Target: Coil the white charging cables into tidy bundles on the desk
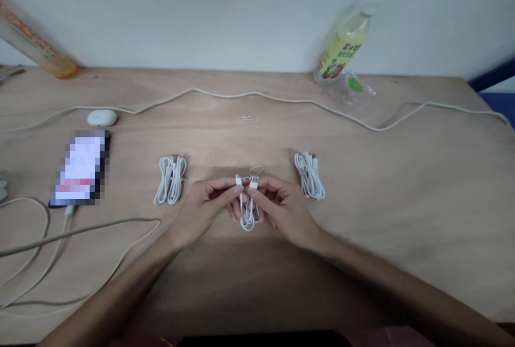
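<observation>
Both my hands meet at the middle of the wooden table (362,229) around a small coiled white USB cable (248,213). My left hand (209,202) pinches the coil near its plug ends. My right hand (281,205) pinches it from the other side, fingers closed. The two plugs stick up between my fingertips, with a thin wire tie (256,170) looping just above them. One bundled white cable (170,179) lies to the left of my hands. Another bundled white cable (309,175) lies to the right.
A phone (80,169) with a charging lead lies at the left, a white earbud case (102,117) behind it. A long white cord (281,99) snakes across the back. A drink bottle (341,46) stands back right, another bottle (32,41) back left. A loose tie (250,118) lies mid-table.
</observation>
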### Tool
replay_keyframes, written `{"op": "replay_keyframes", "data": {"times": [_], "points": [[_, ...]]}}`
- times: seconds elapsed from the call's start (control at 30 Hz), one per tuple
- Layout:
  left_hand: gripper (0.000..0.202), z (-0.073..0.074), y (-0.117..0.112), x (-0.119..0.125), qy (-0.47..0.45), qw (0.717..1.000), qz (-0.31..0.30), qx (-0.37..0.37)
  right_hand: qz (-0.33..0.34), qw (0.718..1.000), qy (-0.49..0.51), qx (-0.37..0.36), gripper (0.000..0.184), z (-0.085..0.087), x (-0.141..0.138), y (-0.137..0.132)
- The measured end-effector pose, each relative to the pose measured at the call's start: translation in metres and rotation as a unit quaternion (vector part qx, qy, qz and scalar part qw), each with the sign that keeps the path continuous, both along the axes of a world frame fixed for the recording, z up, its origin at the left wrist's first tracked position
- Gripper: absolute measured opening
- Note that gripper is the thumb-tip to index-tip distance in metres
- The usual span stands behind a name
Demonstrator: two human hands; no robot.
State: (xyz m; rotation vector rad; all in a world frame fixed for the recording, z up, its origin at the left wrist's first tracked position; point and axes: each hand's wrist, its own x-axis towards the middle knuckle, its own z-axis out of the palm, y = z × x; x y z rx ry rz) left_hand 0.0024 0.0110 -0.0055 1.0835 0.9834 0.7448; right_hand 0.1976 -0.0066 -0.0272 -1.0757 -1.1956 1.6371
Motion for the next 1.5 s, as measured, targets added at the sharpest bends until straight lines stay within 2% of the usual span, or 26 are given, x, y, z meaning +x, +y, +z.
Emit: {"op": "replay_keyframes", "data": {"times": [0.27,0.5,0.7,1.0,1.33,1.5], "points": [[0.033,0.0001,0.0016,-0.0012,-0.004,1.0,-0.011,-0.006,-0.011,1.0,-0.006,0.002,0.03,0.0002,0.0027,-0.0005],[0.026,0.0006,-0.0009,-0.0009,0.0,1.0,-0.015,0.009,-0.015,1.0,-0.018,0.011,0.028,-0.0008,0.002,-0.0033],[0.027,0.0021,-0.0004,-0.0007,0.001,1.0,-0.017,0.009,-0.022,0.997,-0.071,0.029,0.026,-0.0012,-0.0026,-0.0035],[0.028,-0.0012,-0.0008,-0.0007,-0.01,1.0,-0.018,0.01,-0.015,0.995,-0.095,0.039,0.025,-0.0032,-0.0002,-0.0046],[0.027,0.0021,-0.0019,-0.0007,0.015,1.0,0.008,0.019,-0.023,0.997,-0.072,0.029,0.026,-0.0036,-0.002,-0.0054],[0.016,0.0,-0.0012,-0.0014,0.004,1.0,0.01,0.002,-0.017,0.997,-0.063,0.034,0.026,-0.0016,-0.001,-0.0048]]}}
